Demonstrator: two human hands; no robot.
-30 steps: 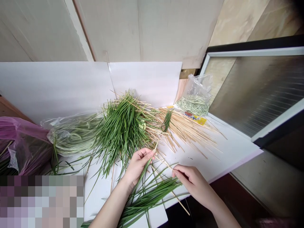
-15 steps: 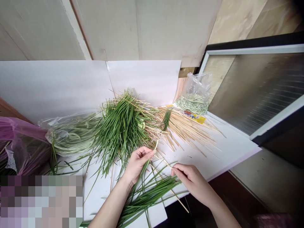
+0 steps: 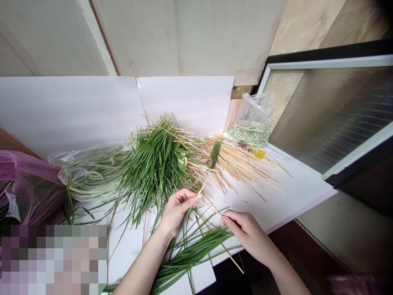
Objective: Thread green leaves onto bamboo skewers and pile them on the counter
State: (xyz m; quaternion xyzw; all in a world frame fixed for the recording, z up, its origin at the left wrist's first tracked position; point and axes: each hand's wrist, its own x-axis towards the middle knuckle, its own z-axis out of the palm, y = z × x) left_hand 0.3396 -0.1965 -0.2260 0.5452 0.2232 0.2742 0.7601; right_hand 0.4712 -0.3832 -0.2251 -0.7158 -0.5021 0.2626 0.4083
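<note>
Pinched in my left hand (image 3: 177, 211) is a garlic chive, its pale end (image 3: 201, 189) sticking up past the thumb and its green leaf trailing below. My right hand (image 3: 245, 231) grips a thin bamboo skewer (image 3: 211, 208) between thumb and fingers. That skewer points up and left, and its far end meets the chive at my left fingertips; whether it pierces the chive I cannot tell. Under both hands lies a bunch of loose green chives (image 3: 196, 252). Another skewer (image 3: 232, 259) sticks out past the table's front edge.
Behind my hands rises a heap of chives on skewers (image 3: 156, 159). Many bare skewers (image 3: 245, 166) spread to its right, near a clear bag of pale green pieces (image 3: 250, 131). A bag of long green stems (image 3: 95, 174) and a purple bag (image 3: 30, 180) lie left. A framed panel (image 3: 331, 114) stands right.
The chive's pale end has dipped slightly at my left fingertips. Both hands keep nearly the same place and grip.
</note>
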